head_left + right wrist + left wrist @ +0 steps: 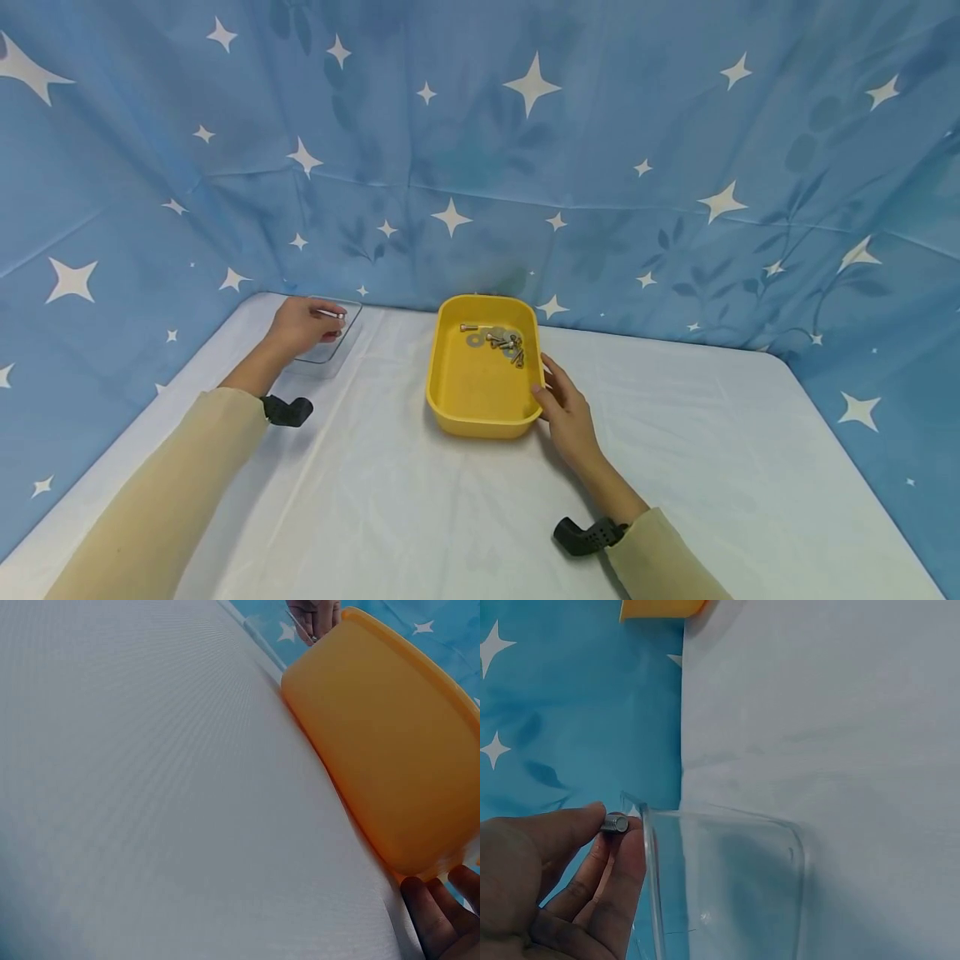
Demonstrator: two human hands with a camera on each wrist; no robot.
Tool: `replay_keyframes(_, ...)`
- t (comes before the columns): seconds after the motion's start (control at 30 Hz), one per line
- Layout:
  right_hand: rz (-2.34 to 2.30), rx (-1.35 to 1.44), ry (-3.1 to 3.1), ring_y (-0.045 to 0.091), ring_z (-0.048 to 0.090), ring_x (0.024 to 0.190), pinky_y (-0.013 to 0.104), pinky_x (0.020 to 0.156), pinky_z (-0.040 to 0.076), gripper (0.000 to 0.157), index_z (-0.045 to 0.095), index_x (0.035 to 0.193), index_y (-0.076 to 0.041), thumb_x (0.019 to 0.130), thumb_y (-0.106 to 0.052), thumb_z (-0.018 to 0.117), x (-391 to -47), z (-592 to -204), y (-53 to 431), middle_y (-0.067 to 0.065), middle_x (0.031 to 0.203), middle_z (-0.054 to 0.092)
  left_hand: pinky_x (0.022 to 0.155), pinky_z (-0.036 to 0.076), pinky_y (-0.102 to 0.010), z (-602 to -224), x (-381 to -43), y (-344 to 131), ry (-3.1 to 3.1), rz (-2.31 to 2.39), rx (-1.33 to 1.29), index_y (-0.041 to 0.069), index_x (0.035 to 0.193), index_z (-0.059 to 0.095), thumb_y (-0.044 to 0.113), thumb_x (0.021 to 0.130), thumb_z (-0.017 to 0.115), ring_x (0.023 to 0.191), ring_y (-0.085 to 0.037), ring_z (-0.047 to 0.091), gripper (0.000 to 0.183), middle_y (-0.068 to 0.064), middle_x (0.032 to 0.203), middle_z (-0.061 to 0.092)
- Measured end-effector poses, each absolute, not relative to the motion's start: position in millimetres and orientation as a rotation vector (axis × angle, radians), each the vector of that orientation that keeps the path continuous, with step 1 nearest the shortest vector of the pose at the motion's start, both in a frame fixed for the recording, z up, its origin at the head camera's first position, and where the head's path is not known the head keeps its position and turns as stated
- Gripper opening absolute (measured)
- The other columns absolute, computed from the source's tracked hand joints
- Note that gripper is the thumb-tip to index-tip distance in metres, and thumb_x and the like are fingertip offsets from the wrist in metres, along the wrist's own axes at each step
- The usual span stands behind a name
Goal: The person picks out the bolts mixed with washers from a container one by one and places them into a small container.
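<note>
1. The left hand (297,326) pinches a small cylindrical metal piece (616,823); its fingertips come close together round the piece, one from above and others from below in the left wrist view; the piece's round end shows between them.
2. The metal piece sits at the very tips of these fingers, well clear of the palm; it is at the mouth of a clear container (804,862), close to the rim; whether any of it dips below the rim, one cannot tell.
3. The right hand (570,412) holds a yellow tray (483,393) by its right side, near the front corner; the thumb lies over the rim and the other fingers lie along the outside, so the wall stands between them.
4. Inside the tray, bolts (517,358) and flat washers (475,340) lie loosely grouped toward the far right; they lie apart from the right thumb, farther back in the tray.
5. The clear container stands on the left of the white cloth (420,517), well apart from the tray; a blue curtain (465,125) with white stars hangs behind; each wrist bears a black strap, just beyond a pale sleeve (161,492).
</note>
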State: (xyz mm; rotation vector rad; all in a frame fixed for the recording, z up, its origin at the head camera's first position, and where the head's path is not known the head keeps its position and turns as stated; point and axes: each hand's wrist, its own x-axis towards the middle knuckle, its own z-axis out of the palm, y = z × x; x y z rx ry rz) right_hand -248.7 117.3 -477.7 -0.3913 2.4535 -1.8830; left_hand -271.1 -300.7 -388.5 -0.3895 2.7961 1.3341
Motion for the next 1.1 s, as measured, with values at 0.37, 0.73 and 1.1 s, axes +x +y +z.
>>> replay_keyframes(0.37, -1.884, -0.368, 2.445, 0.035, 0.059, 0.131, 0.033, 0.093, 0.06, 0.055, 0.035, 0.158, -0.024, 0.106, -0.024, 0.052, -248, -477, 119, 0.018, 0.153, 0.05, 0.096, 0.058, -0.047, -389, -282, -305, 2.774, 1.301, -0.428, 0.0, 0.136, 0.06, 0.017, 0.102, 0.058, 0.108, -0.034, 0.069, 0.038, -0.025, 0.127, 0.066)
replay_keyframes(0.73, -1.896, -0.378, 2.438, 0.036, 0.059, 0.131, 0.032, 0.092, 0.06, 0.054, 0.036, 0.158, -0.023, 0.106, -0.023, 0.052, -248, -477, 118, 0.019, 0.153, 0.05, 0.082, 0.059, -0.039, -405, -292, -318, 2.815, 1.214, -0.478, 0.002, 0.126, 0.067, 0.019, 0.1, 0.062, 0.089, -0.022, 0.072, 0.032, -0.02, 0.113, 0.073)
replay_keyframes(1.1, -1.899, -0.378, 2.44, 0.035, 0.059, 0.131, 0.033, 0.092, 0.06, 0.054, 0.037, 0.158, -0.022, 0.106, -0.023, 0.052, -248, -477, 117, 0.018, 0.152, 0.051, 0.067, 0.053, -0.028, -412, -297, -317, 2.815, 1.151, -0.477, 0.003, 0.121, 0.071, 0.019, 0.096, 0.067, 0.078, -0.015, 0.068, 0.029, -0.009, 0.094, 0.077)
